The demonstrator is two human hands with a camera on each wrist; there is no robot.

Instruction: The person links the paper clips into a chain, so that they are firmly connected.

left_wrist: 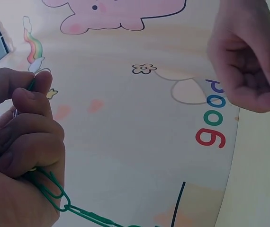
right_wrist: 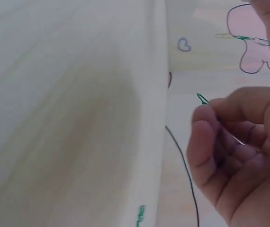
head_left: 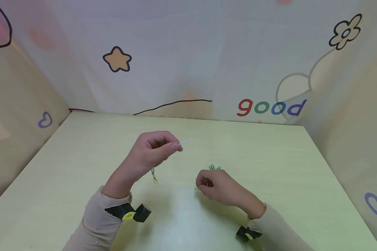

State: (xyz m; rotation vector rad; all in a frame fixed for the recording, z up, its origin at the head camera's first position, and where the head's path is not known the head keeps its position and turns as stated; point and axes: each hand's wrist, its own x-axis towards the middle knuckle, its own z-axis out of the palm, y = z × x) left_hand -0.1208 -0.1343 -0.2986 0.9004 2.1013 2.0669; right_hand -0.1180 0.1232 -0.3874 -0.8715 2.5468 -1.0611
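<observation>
My left hand (head_left: 149, 148) is raised over the table, thumb and forefinger pinching a small paper clip whose pale end (head_left: 183, 142) sticks out past the fingertips. From under its curled fingers hangs a chain of paper clips (head_left: 154, 176), green with a yellow one at the bottom; the left wrist view shows green links (left_wrist: 54, 189) coming out of the palm. Lower and to the right, my right hand (head_left: 221, 186) pinches a single green paper clip (right_wrist: 202, 99) between thumb and forefinger. The hands are apart, and the chain's upper part is hidden in the left hand.
Several loose green paper clips (head_left: 214, 167) lie on the pale table (head_left: 264, 150) just beyond the right hand. A printed backdrop (head_left: 176, 52) stands along the back and sides. Each wrist carries a small black camera (head_left: 142, 212) on a strap.
</observation>
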